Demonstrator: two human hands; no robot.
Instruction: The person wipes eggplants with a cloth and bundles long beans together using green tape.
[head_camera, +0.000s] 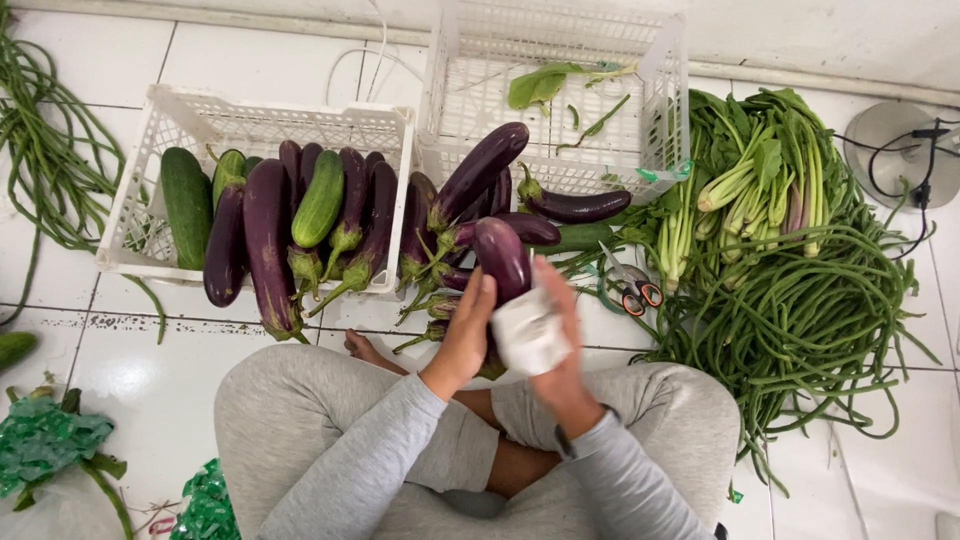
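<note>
**Wiping an eggplant over my lap**

I'm sitting cross-legged on the white tiled floor (150, 400), holding one dark purple eggplant (502, 258) up in front of me. My left hand (465, 335) is gripping its lower end, fingers curled shut around it. My right hand (560, 340) is pressing a white cloth (528, 335) against the eggplant's side; that grip is closed on the cloth, fingers partly hidden behind it.

Step, as I'm judging it: cleaning this eggplant, mid-wipe. The next move is probably calling for turning the fruit in the left grip so the cloth reaches the far side. The skin is looking glossy and slick, so it needs a firm hold.

Around me:
- A loose pile of eggplants (480, 200) is lying just ahead of my hands, long, smooth, with green spiky caps.
- A white lattice plastic crate (180, 110) on the left is tipped toward me, carrying more eggplants and matte green cucumbers (320, 200).
- A second white crate (560, 90) is sitting behind the pile, holding only a few leaf scraps.
- Scissors (632, 285) with red-and-green handles are lying near my right hand.
- Long thin green beans (800, 300) are heaped in a tangle on the right, with bundled leafy greens (760, 170) on top.
- More long beans (50, 150) are trailing at far left.
</note>
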